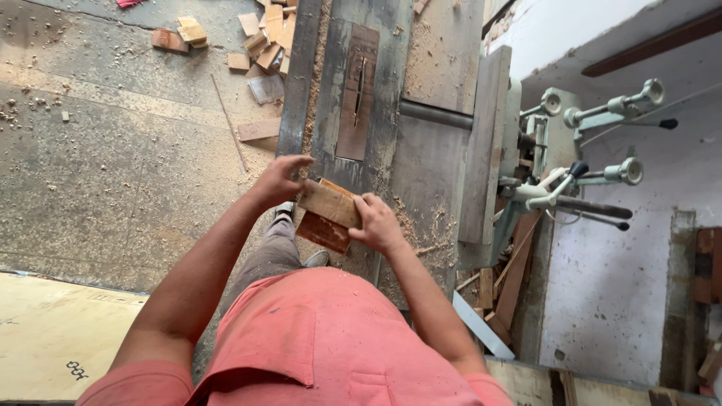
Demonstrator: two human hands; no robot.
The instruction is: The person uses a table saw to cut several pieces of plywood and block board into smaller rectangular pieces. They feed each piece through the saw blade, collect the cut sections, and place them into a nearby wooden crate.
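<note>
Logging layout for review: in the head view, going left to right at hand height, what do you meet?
Sawdust-strewn floor → left hand → wooden pieces held in both hands → right hand → upright grey fence of the saw table → machine levers → whitish wall.

The counter [421,162] is a grey metal saw bench, streaked with sawdust [410,218] along its near end and left edge. A dark slotted plate [358,90] sits flush in its top. A tall wooden fence [481,150] stands on edge along its right side. Beside it, the concrete floor [113,150] carries scattered wood offcuts [263,37], a thin stick [228,120] and more sawdust.
</note>
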